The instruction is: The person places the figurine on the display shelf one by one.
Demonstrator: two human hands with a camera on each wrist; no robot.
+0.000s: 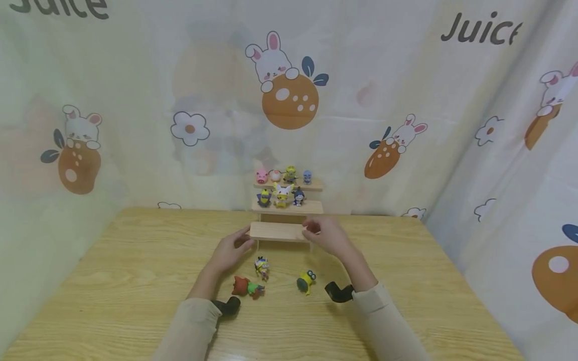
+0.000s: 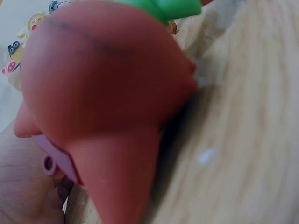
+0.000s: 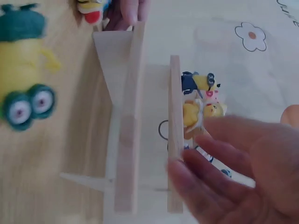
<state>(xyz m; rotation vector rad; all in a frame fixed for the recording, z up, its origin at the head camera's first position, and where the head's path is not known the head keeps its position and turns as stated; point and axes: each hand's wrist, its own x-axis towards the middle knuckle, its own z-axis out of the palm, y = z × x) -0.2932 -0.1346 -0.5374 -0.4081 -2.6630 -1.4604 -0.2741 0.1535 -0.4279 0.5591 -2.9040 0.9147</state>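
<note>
A small wooden three-step display stand [image 1: 276, 231] stands at the back of the table. My left hand [image 1: 229, 252] is at the left end of its lowest step, fingers and thumb apart; whether they touch the wood is hard to tell. By the right end of that step is my right hand [image 1: 328, 234], its fingers loosely bent. In the right wrist view this right hand [image 3: 233, 168] has nothing between thumb and fingers. On the table before the stand lie a red-headed figurine in green [image 1: 243, 286], a small goggled figurine [image 1: 262, 268] and a yellow-green goggled figurine [image 1: 306, 282].
On the middle step are a caped yellow figurine [image 1: 264, 198], a white-eared yellow one [image 1: 282, 195] and a dark blue one [image 1: 299, 196]. Several more, including a pink pig [image 1: 262, 176], line the top step. A printed curtain [image 1: 217, 75] hangs behind the wooden table [image 1: 135, 281].
</note>
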